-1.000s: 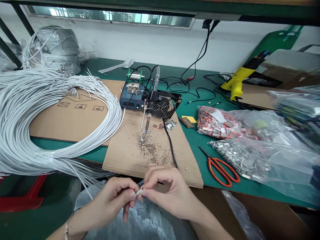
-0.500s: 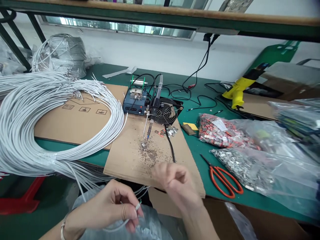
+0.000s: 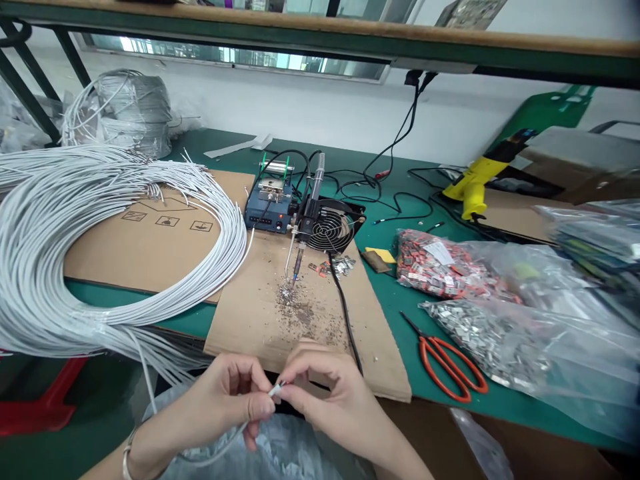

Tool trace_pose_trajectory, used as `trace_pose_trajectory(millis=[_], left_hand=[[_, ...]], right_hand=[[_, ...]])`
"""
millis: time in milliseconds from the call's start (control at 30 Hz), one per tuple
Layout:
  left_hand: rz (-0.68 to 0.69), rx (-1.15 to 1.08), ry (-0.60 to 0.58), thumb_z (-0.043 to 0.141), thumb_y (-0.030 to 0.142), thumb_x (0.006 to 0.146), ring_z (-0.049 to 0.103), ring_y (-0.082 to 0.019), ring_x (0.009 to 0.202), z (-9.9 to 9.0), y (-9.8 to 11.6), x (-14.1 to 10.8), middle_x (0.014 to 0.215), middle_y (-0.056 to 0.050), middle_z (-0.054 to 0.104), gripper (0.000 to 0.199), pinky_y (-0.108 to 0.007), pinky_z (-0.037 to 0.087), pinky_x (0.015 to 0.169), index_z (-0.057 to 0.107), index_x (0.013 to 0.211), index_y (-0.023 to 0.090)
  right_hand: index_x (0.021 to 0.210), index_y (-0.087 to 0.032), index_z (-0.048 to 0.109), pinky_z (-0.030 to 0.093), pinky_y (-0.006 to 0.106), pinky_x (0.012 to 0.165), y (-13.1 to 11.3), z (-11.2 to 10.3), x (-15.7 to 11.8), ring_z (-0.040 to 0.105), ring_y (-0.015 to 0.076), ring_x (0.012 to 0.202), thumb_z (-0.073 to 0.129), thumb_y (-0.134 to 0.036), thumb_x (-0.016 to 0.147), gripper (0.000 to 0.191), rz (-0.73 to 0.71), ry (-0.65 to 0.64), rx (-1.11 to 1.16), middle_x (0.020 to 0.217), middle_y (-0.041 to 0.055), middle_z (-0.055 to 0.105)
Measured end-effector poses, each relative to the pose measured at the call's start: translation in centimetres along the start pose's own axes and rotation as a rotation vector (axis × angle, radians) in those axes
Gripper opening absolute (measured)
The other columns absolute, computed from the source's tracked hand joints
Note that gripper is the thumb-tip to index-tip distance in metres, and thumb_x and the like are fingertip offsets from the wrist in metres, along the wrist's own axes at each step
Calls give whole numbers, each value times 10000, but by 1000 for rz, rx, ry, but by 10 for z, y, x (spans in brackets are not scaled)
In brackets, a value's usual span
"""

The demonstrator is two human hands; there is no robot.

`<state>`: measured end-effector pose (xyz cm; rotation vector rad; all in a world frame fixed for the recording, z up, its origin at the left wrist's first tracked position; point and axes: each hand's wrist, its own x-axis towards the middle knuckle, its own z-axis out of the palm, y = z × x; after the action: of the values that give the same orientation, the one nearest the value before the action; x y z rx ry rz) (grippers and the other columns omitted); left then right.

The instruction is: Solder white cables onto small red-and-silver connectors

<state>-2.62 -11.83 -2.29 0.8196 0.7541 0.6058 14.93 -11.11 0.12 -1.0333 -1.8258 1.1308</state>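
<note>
Between thumb and fingers, my left hand (image 3: 235, 397) pinches a white cable (image 3: 274, 391) just behind its stripped end. My right hand (image 3: 323, 383) meets it there, thumb and forefinger closed on the small wires at the tip; the wires themselves are mostly hidden by the fingers. From my left hand the cable runs down over my lap. Beyond both hands lies a cardboard sheet (image 3: 235, 320) strewn with dark and silvery bits. Above those bits a soldering iron (image 3: 300, 257) is held in a stand, tip down, beside a blue solder feeder unit (image 3: 270, 207).
A large bundle of white cables (image 3: 35, 267) fills the left side. A black fan (image 3: 333, 227) stands behind the iron. To the right are orange-handled scissors (image 3: 450, 363), a bag of orange parts (image 3: 440, 267), a bag of metal parts (image 3: 490, 340) and a yellow tool (image 3: 475, 180).
My right hand has come down and left from over the cardboard's edge to the cable end, and its fingers have closed there. My left hand keeps its hold, nearly still.
</note>
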Motion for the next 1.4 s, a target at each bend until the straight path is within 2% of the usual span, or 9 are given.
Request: trace_pose_trajectory(millis=[200,267,367,500,767,967,1067,1200,1400], left_hand=[[29,-71,-29,733,412,627,544,-78,390,-1,-11,7,521,26,584,376,-165,425,391,474,643,140],[51,-72,-38,723,411,645,589,-102,430,-4,-14,7,526,20,605,369,-175,434,432,467,643,145],[86,-10,-6,707,355,689,643,-130,583,-11,-11,1,601,5,641,281,-210,470,566,527,665,141],[191,0,81,715,306,691,631,-123,596,-23,0,-8,632,21,637,195,-219,462,594,598,648,156],[-28,-1,-66,763,295,629,618,-98,550,-45,12,-4,594,10,678,163,-147,373,457,647,694,202],[-148,87,-205,714,365,677,616,-97,565,-40,36,4,605,-18,667,232,-158,385,500,636,688,146],[-220,144,-105,722,384,651,594,-99,494,-35,52,18,578,9,630,288,-179,395,474,577,689,139],[-66,428,72,682,288,683,511,-60,437,-35,74,51,476,64,527,216,-162,364,460,540,639,132],[-130,665,-26,623,236,696,465,-77,364,-41,93,102,448,69,498,119,-173,321,357,573,727,133]], right_hand=[[577,-148,606,391,247,507,11,19,-7,513,131,524,649,-182,720,153,-61,218,152,560,17,573],[597,-154,626,399,246,513,10,13,-7,521,136,538,642,-203,731,144,-59,152,87,580,22,586],[764,-184,678,421,246,570,8,-21,1,562,149,616,640,-229,746,61,-24,-24,-218,680,24,648],[854,-188,675,411,283,587,21,-83,32,579,174,626,505,-193,829,172,153,164,-786,747,41,683],[778,-143,617,455,302,630,72,-118,95,581,144,657,557,-304,837,182,233,62,-900,709,2,622],[704,-155,592,428,299,618,73,-120,96,563,158,653,635,-227,743,92,232,59,-802,694,8,614],[654,-175,593,411,309,614,64,-119,90,564,187,647,622,-127,672,59,228,93,-688,652,24,624],[790,-161,617,461,311,590,51,-110,78,586,177,610,582,-195,711,93,272,100,-450,697,48,641],[705,-161,557,499,237,448,48,-73,67,568,113,476,606,-306,712,153,422,36,37,595,-3,580]])
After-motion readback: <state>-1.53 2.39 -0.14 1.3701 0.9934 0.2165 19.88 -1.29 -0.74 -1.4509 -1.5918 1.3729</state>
